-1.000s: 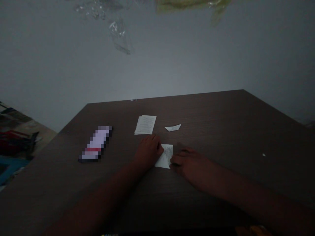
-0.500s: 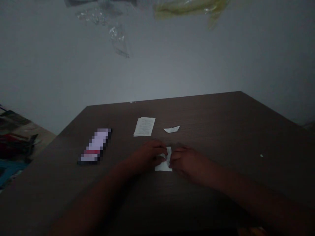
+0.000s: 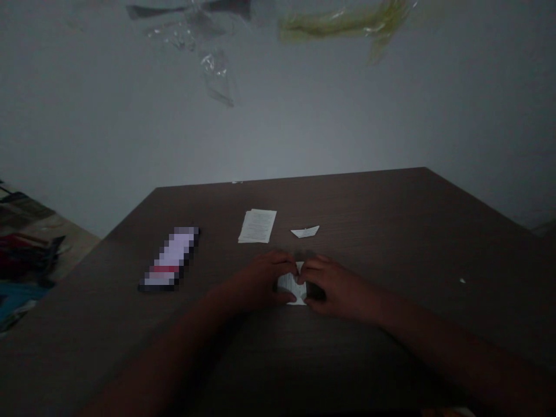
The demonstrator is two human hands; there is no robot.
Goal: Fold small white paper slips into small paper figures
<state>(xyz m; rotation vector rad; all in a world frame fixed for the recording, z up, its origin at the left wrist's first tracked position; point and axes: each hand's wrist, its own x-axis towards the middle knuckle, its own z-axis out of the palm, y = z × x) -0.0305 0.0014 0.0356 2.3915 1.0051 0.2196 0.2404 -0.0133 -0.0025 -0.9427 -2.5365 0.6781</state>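
Fingers of the left hand (image 3: 260,281) and right hand (image 3: 336,286) pinch a small printed paper (image 3: 292,285) between them, low over the dark table (image 3: 391,231). Beyond the left hand lies a paper stack (image 3: 258,226); beyond the right, a folded paper piece (image 3: 305,232).

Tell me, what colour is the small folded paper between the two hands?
The small folded paper is white, seen best in the head view.
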